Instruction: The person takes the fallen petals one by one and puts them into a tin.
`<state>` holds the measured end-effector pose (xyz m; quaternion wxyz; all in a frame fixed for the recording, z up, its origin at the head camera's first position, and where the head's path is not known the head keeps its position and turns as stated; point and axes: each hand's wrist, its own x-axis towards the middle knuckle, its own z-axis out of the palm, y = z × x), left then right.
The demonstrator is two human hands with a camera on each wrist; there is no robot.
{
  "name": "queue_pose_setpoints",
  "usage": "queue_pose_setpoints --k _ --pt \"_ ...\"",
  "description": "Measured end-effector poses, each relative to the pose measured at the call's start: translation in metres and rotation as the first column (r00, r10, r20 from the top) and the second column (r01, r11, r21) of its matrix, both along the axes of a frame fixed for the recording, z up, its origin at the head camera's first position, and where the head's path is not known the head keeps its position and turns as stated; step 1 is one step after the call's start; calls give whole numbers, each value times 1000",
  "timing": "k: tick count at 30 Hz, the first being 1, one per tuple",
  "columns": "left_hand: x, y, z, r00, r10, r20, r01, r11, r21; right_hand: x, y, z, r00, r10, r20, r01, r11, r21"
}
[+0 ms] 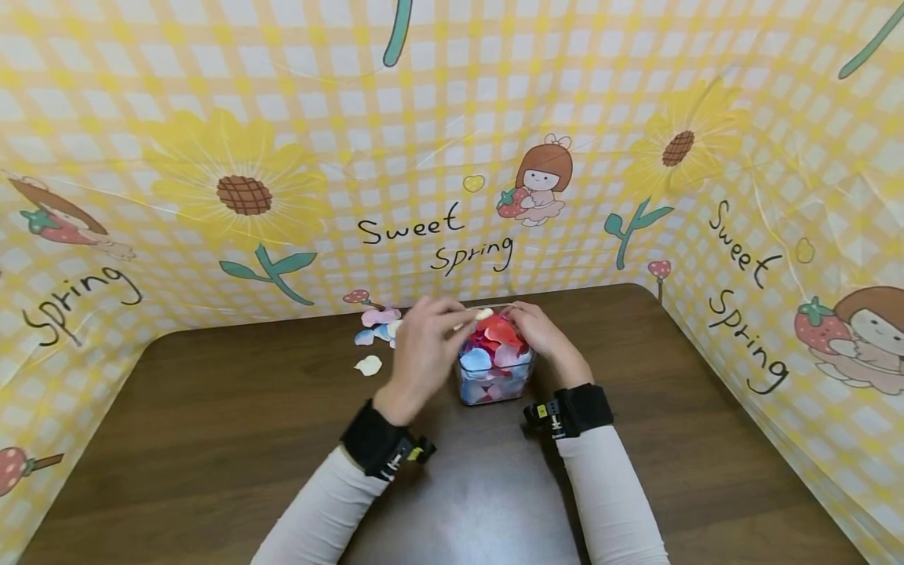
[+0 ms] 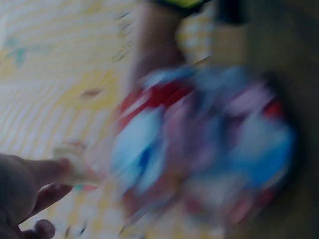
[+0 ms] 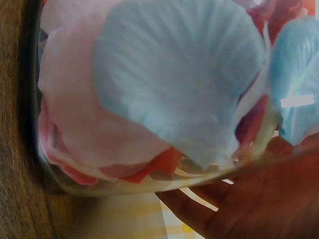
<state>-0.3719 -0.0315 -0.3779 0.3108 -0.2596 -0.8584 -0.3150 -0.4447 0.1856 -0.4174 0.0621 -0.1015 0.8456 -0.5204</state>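
A clear plastic container (image 1: 494, 390), filled with artificial petals (image 1: 502, 333) in red, pink and light blue, stands on the table. My left hand (image 1: 428, 349) is at its upper left and pinches a cream petal (image 2: 75, 164) between thumb and finger. That petal is blurred in the left wrist view. My right hand (image 1: 542, 333) grips the container at its back right side. Through the clear wall, a large pale blue petal (image 3: 184, 69) shows close up in the right wrist view, with the right fingers (image 3: 189, 209) along the outside.
Left of the container, several loose petals (image 1: 381, 317) in pink and blue lie near the table's back edge, partly behind my left hand. One cream petal (image 1: 369, 366) lies apart, nearer to me. A yellow checked cloth (image 1: 424, 157) hangs behind the brown wooden table (image 1: 233, 439).
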Motion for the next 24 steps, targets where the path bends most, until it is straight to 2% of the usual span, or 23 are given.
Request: queue_pose_setpoints --k 2,5,10,16,18,20,24 --pt "4 12 -9 1000 2 -25 -4 998 -69 0 -1 0 1000 9 -10 -9 1000 1" --pt "8 21 -16 1000 -21 10 22 985 -169 0 -2 0 1000 19 -19 -19 1000 6" --pt "9 21 -18 993 -45 110 74 958 -276 -1 -3 0 1000 19 -1 -19 1000 -2" --pt "7 17 -20 987 -62 149 112 926 -361 1 -2 1 999 25 27 -25 1000 -3" --pt "6 16 -19 985 -81 153 130 929 -348 0 -1 1 999 26 25 -26 1000 4" --pt "5 12 -16 984 -98 147 139 943 -302 0 -1 0 1000 24 18 -24 1000 15" --pt "-2 -6 -1 984 -96 148 116 984 -136 -1 0 0 1000 6 12 -6 1000 28"
